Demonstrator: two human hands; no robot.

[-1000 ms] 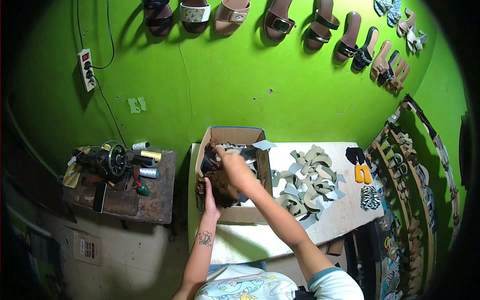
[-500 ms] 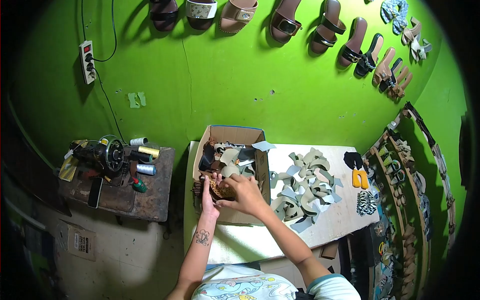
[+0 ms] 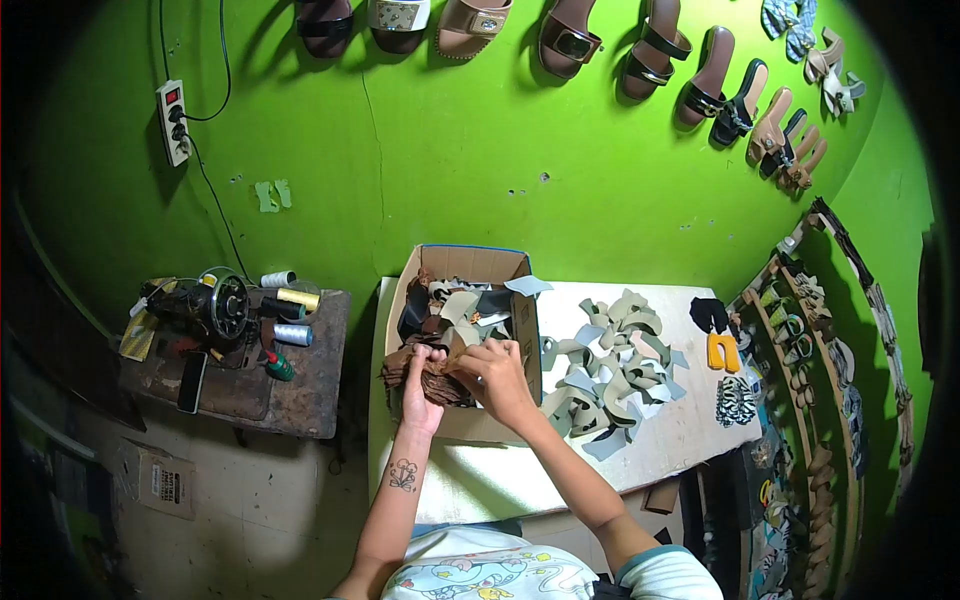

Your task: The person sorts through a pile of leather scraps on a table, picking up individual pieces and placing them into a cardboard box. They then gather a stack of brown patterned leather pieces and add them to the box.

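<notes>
Over the front of an open cardboard box, my left hand grips a bundle of brown, pleated-looking material. Its folds stick out on both sides of my fingers. My right hand is closed, its fingertips pinching the bundle's upper right side. Behind my hands, the box holds a jumble of cut scraps in grey-green, black, white and brown. A pale blue-grey piece hangs on the box's right rim.
Loose grey-green cut pieces cover the white table right of the box. Black, orange and zebra-patterned pieces lie farther right. A sewing machine with thread spools stands left. Sandals hang on the green wall; racks line the right.
The leopard-patterned surface between my hands has gone from sight and brown pleated folds show there now. My left fingers have curled shut, and my right fingers have drawn together into a pinch.
</notes>
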